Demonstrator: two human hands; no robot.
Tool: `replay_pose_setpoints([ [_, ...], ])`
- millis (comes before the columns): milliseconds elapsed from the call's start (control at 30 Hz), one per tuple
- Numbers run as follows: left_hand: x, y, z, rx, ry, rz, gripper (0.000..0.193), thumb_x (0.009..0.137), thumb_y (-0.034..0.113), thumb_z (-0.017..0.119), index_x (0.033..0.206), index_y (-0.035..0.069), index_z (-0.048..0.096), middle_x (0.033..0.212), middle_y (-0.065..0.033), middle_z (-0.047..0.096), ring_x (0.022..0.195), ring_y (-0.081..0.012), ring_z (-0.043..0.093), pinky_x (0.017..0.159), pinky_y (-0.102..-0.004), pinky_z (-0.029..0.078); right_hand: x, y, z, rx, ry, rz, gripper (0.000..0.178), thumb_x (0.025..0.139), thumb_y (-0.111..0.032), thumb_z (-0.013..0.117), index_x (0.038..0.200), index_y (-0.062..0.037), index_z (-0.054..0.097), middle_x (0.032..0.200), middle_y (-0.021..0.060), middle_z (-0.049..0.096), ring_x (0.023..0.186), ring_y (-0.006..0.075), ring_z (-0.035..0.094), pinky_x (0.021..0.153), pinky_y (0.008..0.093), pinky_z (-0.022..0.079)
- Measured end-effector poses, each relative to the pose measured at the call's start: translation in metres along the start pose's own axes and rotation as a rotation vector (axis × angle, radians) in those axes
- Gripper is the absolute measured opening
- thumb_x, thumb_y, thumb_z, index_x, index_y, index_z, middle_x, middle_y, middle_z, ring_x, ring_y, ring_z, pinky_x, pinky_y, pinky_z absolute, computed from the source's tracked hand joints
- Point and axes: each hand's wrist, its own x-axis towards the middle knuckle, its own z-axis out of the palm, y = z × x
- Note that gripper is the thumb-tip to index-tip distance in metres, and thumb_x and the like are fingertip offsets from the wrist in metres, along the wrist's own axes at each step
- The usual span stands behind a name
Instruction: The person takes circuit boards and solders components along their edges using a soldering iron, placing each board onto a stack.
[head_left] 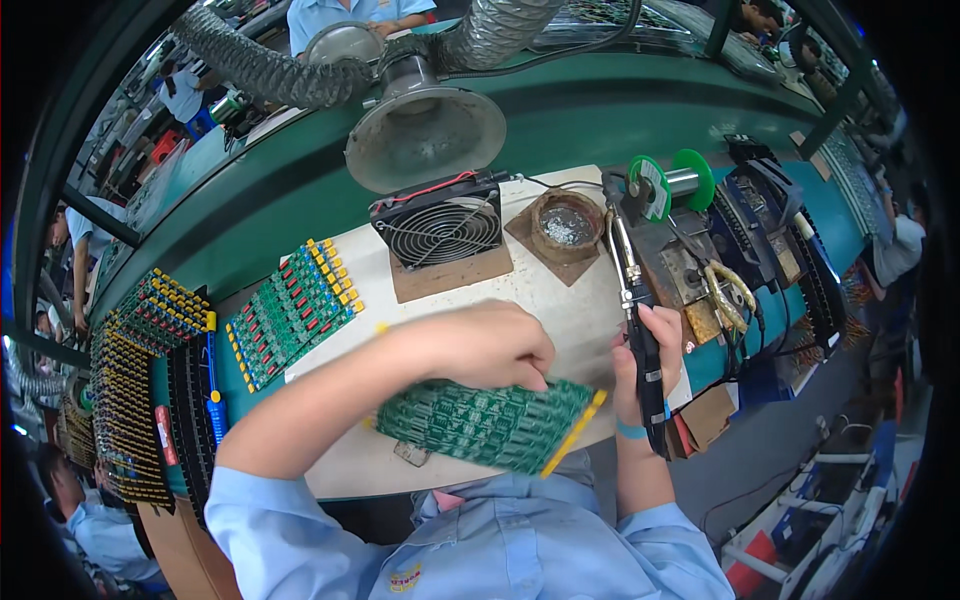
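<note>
My left hand (495, 345) is closed on the upper edge of a green circuit board panel (480, 425), which hangs tilted close to my body. The panel is smeared by motion and has a yellow strip along its right end. My right hand (652, 350), right of the panel, is wrapped round a black-handled soldering iron (645, 365) with a metal front part pointing away from me. Beyond that tip sits a round pot of shiny molten solder (568, 222). Another green board panel (295, 310) with yellow parts lies to the left on the bench.
A square black fan (440, 228) stands in the middle below a metal fume hood (425, 140). A green solder wire spool (672, 185) and a cluttered iron stand (710, 280) are at the right. Stacked boards in black racks (130, 410) line the left. People work nearby.
</note>
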Motion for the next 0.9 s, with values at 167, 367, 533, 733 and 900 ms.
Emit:
replay_pose_setpoints([
  [167,-0.083,0.021,-0.032,-0.63,0.494,-0.257,0.006,0.083,0.006,0.061,0.086,0.002,0.058,0.079,-0.0011,0.058,0.065,-0.0083,0.048,0.06,-0.0201,0.039,0.001,0.002,-0.008,0.071,0.026,0.032,0.042,0.077,-0.023,0.068,0.112,-0.0038,0.055,0.1,0.0118,0.048,0.065,0.0152,0.051,0.058,0.0255,0.043],
  [367,-0.127,0.01,0.082,-1.255,1.038,-0.355,0.029,0.083,0.004,0.059,0.111,-0.003,0.051,0.086,-0.0088,0.062,0.068,-0.0136,0.057,0.06,-0.0224,0.047,-0.004,-0.006,-0.012,0.191,0.092,0.041,0.042,0.077,-0.02,0.067,0.113,-0.0044,0.052,0.102,0.0119,0.046,0.066,0.0161,0.052,0.06,0.0267,0.044],
  [533,-0.095,0.026,0.142,-1.483,1.204,-0.406,0.031,0.086,0.004,0.056,0.116,-0.003,0.049,0.088,-0.0112,0.063,0.07,-0.0151,0.059,0.061,-0.0226,0.049,-0.016,-0.038,-0.006,0.331,0.027,0.132,0.041,0.077,-0.018,0.066,0.113,-0.0041,0.051,0.103,0.0123,0.044,0.068,0.0169,0.052,0.06,0.0266,0.045],
  [733,-0.107,0.028,0.136,-1.221,0.782,-0.579,0.022,0.088,0.007,0.055,0.108,-0.003,0.056,0.081,-0.0099,0.064,0.063,-0.0129,0.058,0.058,-0.0211,0.048,-0.049,-0.056,0.01,0.607,-0.182,0.388,0.043,0.074,-0.008,0.066,0.113,-0.0017,0.05,0.108,0.0139,0.043,0.074,0.0203,0.054,0.063,0.0255,0.047],
  [900,-0.133,-0.005,0.12,-0.771,0.987,-0.631,0.01,0.088,0.007,0.056,0.094,-0.001,0.057,0.071,-0.005,0.057,0.061,-0.0087,0.053,0.055,-0.0173,0.043,-0.061,-0.052,0.018,0.541,-0.349,0.498,0.044,0.071,-0.004,0.067,0.113,-0.0014,0.052,0.106,0.0137,0.046,0.076,0.021,0.054,0.066,0.0262,0.047],
])
